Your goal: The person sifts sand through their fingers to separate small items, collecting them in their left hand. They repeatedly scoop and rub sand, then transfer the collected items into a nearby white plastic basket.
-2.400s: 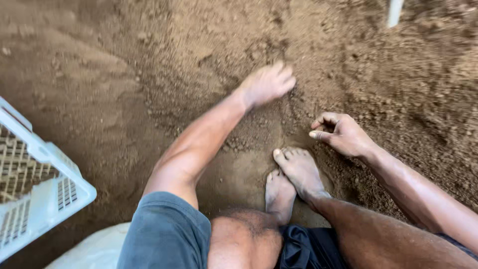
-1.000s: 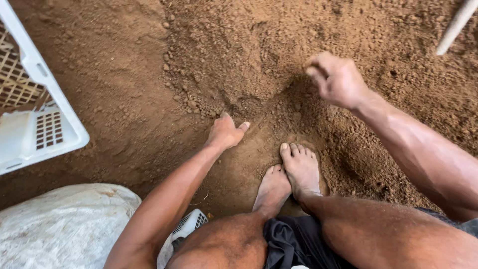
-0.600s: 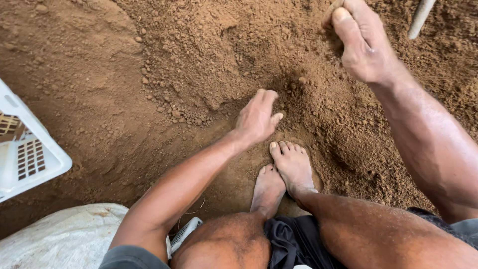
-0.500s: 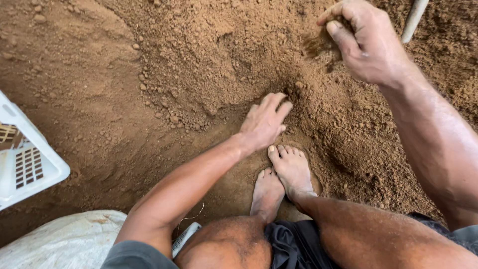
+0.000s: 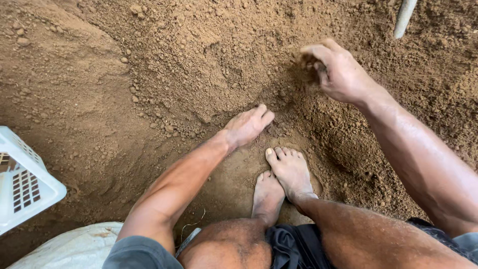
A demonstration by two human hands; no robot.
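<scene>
A heap of loose brown soil [image 5: 209, 55] with small clods fills the ground ahead of me. My left hand [image 5: 247, 125] lies flat on the soil, fingers together, just beyond my two bare feet [image 5: 284, 174]. My right hand [image 5: 334, 69] is higher up on the slope, fingers curled, raking at the soil; whether it holds a pinch of earth I cannot tell. I sit low with my knees bent, dark shorts [image 5: 294, 246] at the bottom edge.
A white perforated plastic crate [image 5: 27, 187] stands at the left edge. Part of a white sack [image 5: 69, 249] lies at the bottom left. A pale pole [image 5: 403, 17] sticks into the soil at the top right. A shallow scooped hollow surrounds my feet.
My right hand came down from the top edge toward the slope nearer me. My left hand stayed flat by my feet. The view shifted slightly, showing more of the crate.
</scene>
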